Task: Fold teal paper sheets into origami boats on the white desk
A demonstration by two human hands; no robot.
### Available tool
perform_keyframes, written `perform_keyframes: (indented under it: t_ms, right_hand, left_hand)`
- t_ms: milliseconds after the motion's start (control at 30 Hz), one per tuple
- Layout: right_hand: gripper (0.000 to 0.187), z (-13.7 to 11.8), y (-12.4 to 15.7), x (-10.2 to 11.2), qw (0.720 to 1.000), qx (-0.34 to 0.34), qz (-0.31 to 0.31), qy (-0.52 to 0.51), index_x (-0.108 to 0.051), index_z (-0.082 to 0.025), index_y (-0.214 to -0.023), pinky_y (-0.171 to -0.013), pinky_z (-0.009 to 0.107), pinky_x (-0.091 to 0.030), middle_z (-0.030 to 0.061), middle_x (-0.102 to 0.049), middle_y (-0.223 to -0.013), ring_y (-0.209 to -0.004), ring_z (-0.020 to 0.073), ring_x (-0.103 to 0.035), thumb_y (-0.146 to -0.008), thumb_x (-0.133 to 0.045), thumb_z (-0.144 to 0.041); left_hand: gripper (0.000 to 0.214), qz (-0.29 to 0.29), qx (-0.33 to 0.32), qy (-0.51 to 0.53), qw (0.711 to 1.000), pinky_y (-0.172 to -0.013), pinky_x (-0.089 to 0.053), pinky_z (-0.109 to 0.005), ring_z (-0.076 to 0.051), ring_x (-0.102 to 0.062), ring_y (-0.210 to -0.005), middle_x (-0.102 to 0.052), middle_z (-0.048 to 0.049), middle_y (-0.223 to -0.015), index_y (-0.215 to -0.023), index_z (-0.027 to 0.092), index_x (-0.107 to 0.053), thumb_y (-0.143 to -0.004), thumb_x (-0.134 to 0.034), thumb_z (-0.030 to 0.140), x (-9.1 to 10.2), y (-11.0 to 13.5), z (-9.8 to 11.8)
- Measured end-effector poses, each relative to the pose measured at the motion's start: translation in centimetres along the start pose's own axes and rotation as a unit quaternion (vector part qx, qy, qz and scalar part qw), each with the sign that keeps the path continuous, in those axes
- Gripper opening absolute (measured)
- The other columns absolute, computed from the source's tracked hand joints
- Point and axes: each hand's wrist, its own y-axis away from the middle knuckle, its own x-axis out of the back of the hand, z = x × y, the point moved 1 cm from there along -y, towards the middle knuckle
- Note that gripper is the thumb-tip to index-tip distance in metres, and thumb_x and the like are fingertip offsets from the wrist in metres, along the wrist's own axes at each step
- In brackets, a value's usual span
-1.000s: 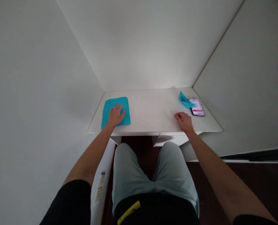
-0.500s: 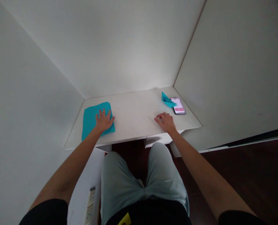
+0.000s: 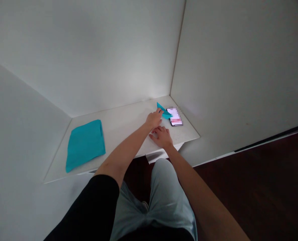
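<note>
My left hand [image 3: 154,118] reaches across to a small folded teal paper boat [image 3: 165,114]. Its fingertips overlap the boat's near side, with the thumb apart from the fingers; a firm hold does not show. Just below it, my right hand [image 3: 162,136] rests palm down near the table's front edge, fingers loosely spread and nothing in them. The boat's right tip lies at the left edge of a phone [image 3: 175,117] with a lit, blurred-out screen. At the left end of the table lies a flat teal folded piece [image 3: 85,144], cloth or paper, with neither hand on it.
The narrow white table [image 3: 125,120] stands between a back wall [image 3: 108,53] and a side panel [image 3: 239,73] at the right. A drawer front [image 3: 157,155] shows under the table's edge, above my knee.
My left hand has left the teal folded piece and crossed right to the paper boat. The view has turned right. The boat lies as before against the phone, and my right hand stays on the table.
</note>
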Motion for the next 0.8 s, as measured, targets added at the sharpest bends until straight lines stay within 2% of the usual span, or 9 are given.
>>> perform_keyframes:
  t_ms: [133,267,367,500,633,733,800]
  right_hand:
    - [0.027,-0.3,0.1,0.0,1.0,0.001,0.003,-0.002,-0.075,-0.025,-0.109,-0.104,0.048,-0.04,0.0096,-0.073,-0.122,-0.12,0.0317,-0.058,-0.103,-0.067,-0.051]
    - [0.027,-0.4,0.2,0.0,1.0,0.003,0.012,-0.001,-0.076,-0.026,-0.109,-0.104,0.047,-0.04,0.0095,-0.074,-0.121,-0.12,0.0316,-0.059,-0.103,-0.066,-0.051]
    - [0.026,-0.4,0.2,0.0,1.0,0.004,0.015,0.0,-0.077,-0.026,-0.109,-0.105,0.047,-0.04,0.009,-0.074,-0.12,-0.121,0.0314,-0.059,-0.103,-0.066,-0.049]
    - [0.023,-0.1,0.0,0.1,1.0,0.002,0.015,-0.003,-0.077,-0.026,-0.108,-0.104,0.047,-0.04,0.0093,-0.074,-0.119,-0.12,0.0314,-0.061,-0.103,-0.065,-0.045]
    - [0.025,0.4,-0.2,0.2,1.0,0.007,0.017,-0.005,-0.077,-0.025,-0.104,-0.104,0.048,-0.041,0.0095,-0.075,-0.115,-0.117,0.0314,-0.061,-0.104,-0.061,-0.045]
    - [0.027,0.9,-0.4,0.3,1.0,0.014,0.02,-0.002,-0.077,-0.025,-0.104,-0.103,0.048,-0.041,0.0098,-0.074,-0.111,-0.113,0.0311,-0.062,-0.104,-0.058,-0.046]
    - [0.029,1.2,-0.5,0.2,1.0,0.018,0.019,0.004,-0.076,-0.026,-0.104,-0.102,0.049,-0.042,0.0092,-0.074,-0.109,-0.111,0.031,-0.062,-0.103,-0.057,-0.047]
  left_hand:
    - [0.026,-0.004,0.007,-0.018,1.0,-0.097,-0.054,-0.04,-0.027,-0.072,-0.113,-0.067,-0.0115,-0.138,-0.129,0.022,-0.068,-0.108,-0.054,0.021,-1.2,-0.8,-0.8]
    - [0.019,0.034,0.011,-0.001,0.999,-0.094,-0.053,-0.04,-0.027,-0.073,-0.107,-0.073,-0.0092,-0.125,-0.12,0.022,-0.07,-0.11,-0.054,0.025,-1.6,1.3,-2.7]
    - [0.015,0.082,0.04,0.031,0.995,-0.094,-0.053,-0.039,-0.027,-0.072,-0.107,-0.075,-0.0091,-0.118,-0.113,0.023,-0.071,-0.108,-0.057,0.023,-1.6,5.3,-4.8]
    - [0.011,0.128,0.072,0.057,0.987,-0.096,-0.053,-0.039,-0.026,-0.069,-0.107,-0.075,-0.0072,-0.109,-0.107,0.023,-0.07,-0.107,-0.059,0.022,-1.9,13.4,-7.4]
    - [0.01,0.161,0.121,0.055,0.978,-0.096,-0.053,-0.041,-0.027,-0.067,-0.106,-0.074,-0.0079,-0.107,-0.104,0.023,-0.073,-0.105,-0.063,0.023,-2.3,21.0,-8.5]
    - [0.008,0.171,0.166,0.04,0.97,-0.098,-0.05,-0.045,-0.029,-0.065,-0.111,-0.073,-0.0095,-0.112,-0.102,0.025,-0.077,-0.102,-0.069,0.027,-2.5,24.1,-8.3]
    - [0.008,0.18,0.191,0.034,0.964,-0.103,-0.047,-0.048,-0.032,-0.061,-0.123,-0.07,-0.0113,-0.128,-0.102,0.027,-0.08,-0.099,-0.074,0.031,-2.5,25.1,-7.9]
